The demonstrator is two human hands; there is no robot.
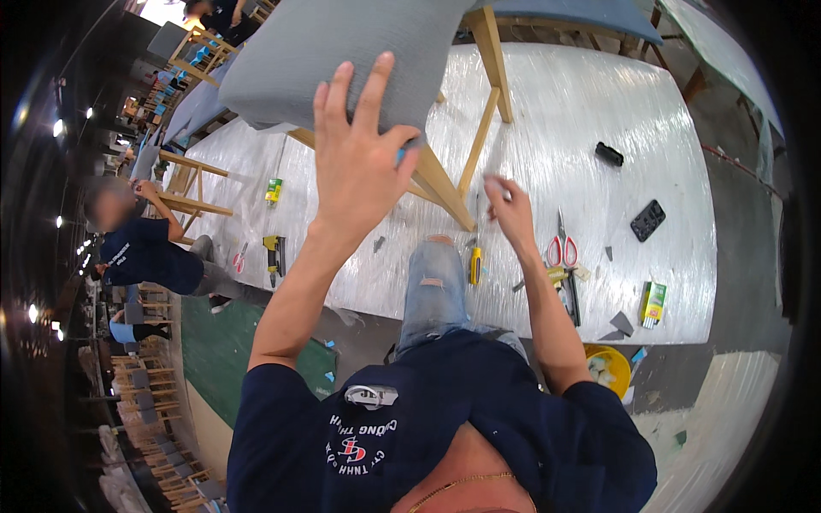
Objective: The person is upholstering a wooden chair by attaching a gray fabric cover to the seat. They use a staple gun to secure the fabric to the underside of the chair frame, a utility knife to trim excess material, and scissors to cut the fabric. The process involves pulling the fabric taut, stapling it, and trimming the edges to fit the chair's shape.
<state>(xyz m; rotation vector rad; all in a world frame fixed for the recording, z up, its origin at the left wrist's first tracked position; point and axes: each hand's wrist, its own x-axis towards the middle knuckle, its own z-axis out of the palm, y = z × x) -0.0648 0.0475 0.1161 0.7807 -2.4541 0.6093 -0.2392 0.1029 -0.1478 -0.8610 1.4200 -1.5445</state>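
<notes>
My left hand (363, 158) is spread over the grey padded seat (282, 64) of a wooden chair, fingers stretched along its side. Something small and blue (406, 152) shows beside the thumb; whether it is on the chair or against the hand is unclear. My right hand (510, 214) hovers to the right of a light wooden chair leg (440, 188), fingers curled together; what they hold, if anything, I cannot make out. A yellow-handled screwdriver (475, 265) lies between that hand and my knee. Red-handled scissors (562, 248) rest to the right of my right wrist.
Clear plastic film covers the worktable (590, 111). On it lie a staple gun (274, 256), green-yellow boxes (653, 301), a black case (648, 221) and grey scraps (622, 323). A yellow bucket (609, 369) stands below the near edge. A co-worker (150, 244) works at the left.
</notes>
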